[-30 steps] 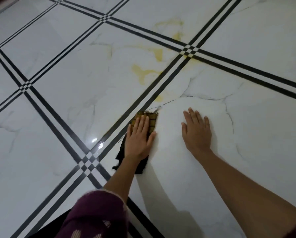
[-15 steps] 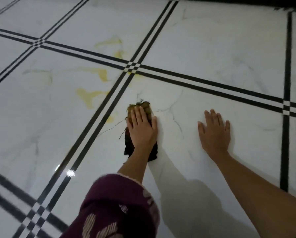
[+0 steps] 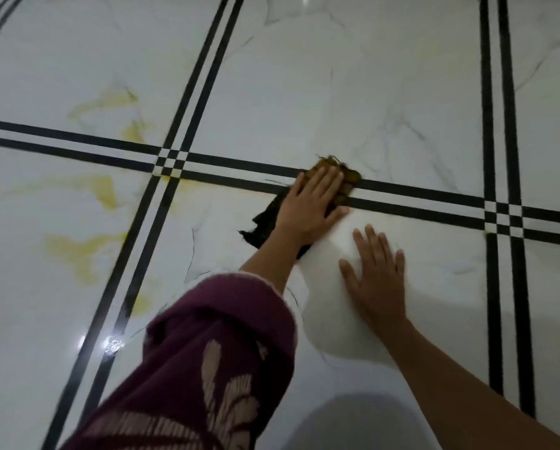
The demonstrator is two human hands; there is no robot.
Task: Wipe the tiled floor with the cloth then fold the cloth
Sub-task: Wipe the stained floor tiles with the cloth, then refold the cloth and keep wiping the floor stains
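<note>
I can't see most of the cloth (image 3: pixel 345 181), it's buried under the left hand (image 3: pixel 311 206), only the tan end and a dark ragged tail poking out. The maroon sleeve (image 3: pixel 207 352) runs off the bottom edge. The right forearm (image 3: pixel 466 384) is cut at the lower corner too. Everything's slightly motion-blurred, so I can't make out the cloth's weave.
</note>
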